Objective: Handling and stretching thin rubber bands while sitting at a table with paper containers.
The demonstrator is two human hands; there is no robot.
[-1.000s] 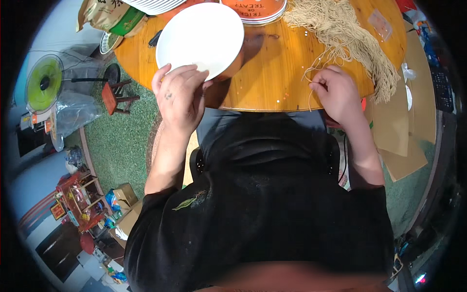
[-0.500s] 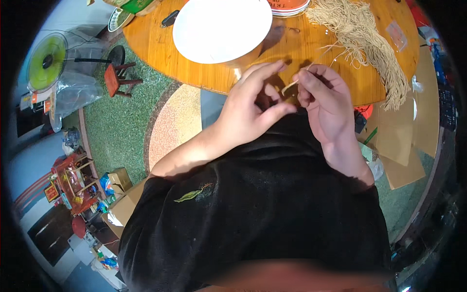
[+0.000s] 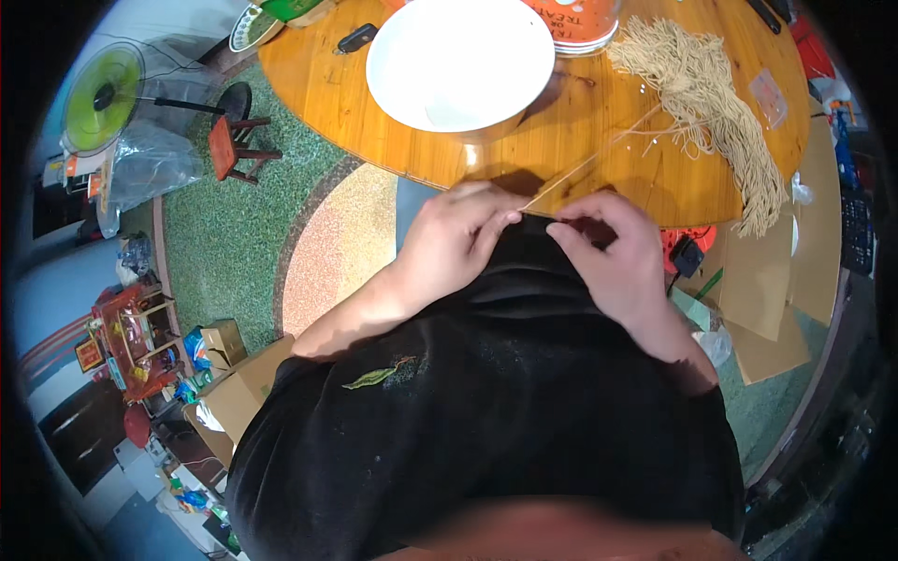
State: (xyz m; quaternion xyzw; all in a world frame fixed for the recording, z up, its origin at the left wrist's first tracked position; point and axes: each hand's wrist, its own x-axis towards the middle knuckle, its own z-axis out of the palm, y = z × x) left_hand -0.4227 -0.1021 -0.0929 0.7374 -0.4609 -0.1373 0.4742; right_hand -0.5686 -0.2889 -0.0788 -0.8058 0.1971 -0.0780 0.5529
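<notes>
My left hand [image 3: 458,238] and my right hand [image 3: 613,252] meet close to my chest, just below the edge of the round wooden table [image 3: 374,103]. Between their fingertips they pinch the near end of a thin tan string [image 3: 589,161]. The string runs up and to the right across the table to a big bundle of the same tan strings [image 3: 711,89]. A large white bowl [image 3: 460,58] sits on the table straight ahead of my left hand.
An orange-and-white container [image 3: 575,17] stands behind the bowl. A small dark key fob [image 3: 356,38] lies at the table's left. A green fan [image 3: 98,93] and a small red stool [image 3: 229,150] stand on the floor at left; cardboard pieces [image 3: 767,290] lie at right.
My left hand left the bowl's rim and joined the right hand. Both hands drew a single string from the bundle toward my chest, pulling it longer.
</notes>
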